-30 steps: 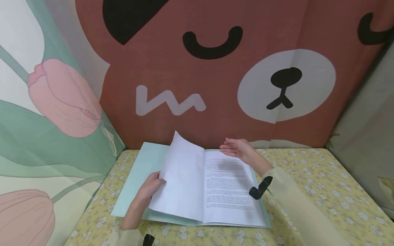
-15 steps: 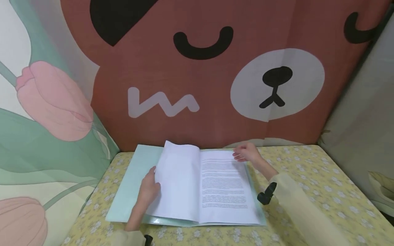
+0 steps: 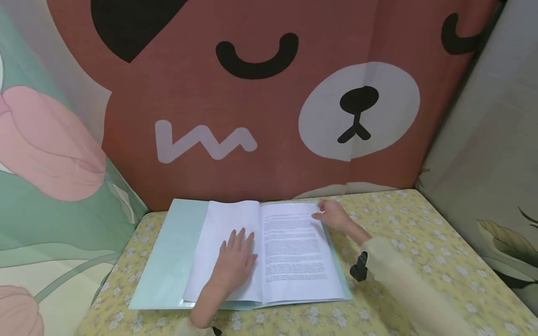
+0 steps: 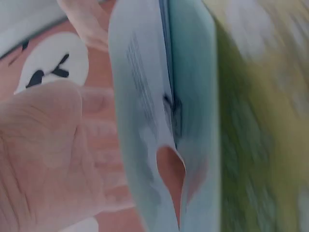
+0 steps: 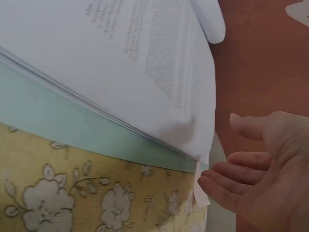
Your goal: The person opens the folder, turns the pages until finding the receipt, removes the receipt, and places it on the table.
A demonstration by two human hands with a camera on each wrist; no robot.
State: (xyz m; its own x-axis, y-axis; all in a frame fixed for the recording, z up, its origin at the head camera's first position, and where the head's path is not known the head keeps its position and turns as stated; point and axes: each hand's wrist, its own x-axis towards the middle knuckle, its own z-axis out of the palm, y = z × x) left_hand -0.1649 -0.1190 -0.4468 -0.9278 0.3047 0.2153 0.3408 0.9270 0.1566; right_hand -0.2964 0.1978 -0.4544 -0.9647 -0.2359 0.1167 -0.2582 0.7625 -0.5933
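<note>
The left hand [image 3: 234,265], fingers spread, is laid over 1 page [image 3: 231,213], the right hand [image 3: 335,217], fingers half-bent, beside another page [image 3: 294,252].

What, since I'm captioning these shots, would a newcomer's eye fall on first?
Probably the huge brown bear face printed on the backdrop, filling most of the head view behind the table. Below it, an open pale green folder lies on the yellow flowered tablecloth. Of the two hands, the left hand is spread over the left page, the right hand by the printed page's top right corner.
</note>
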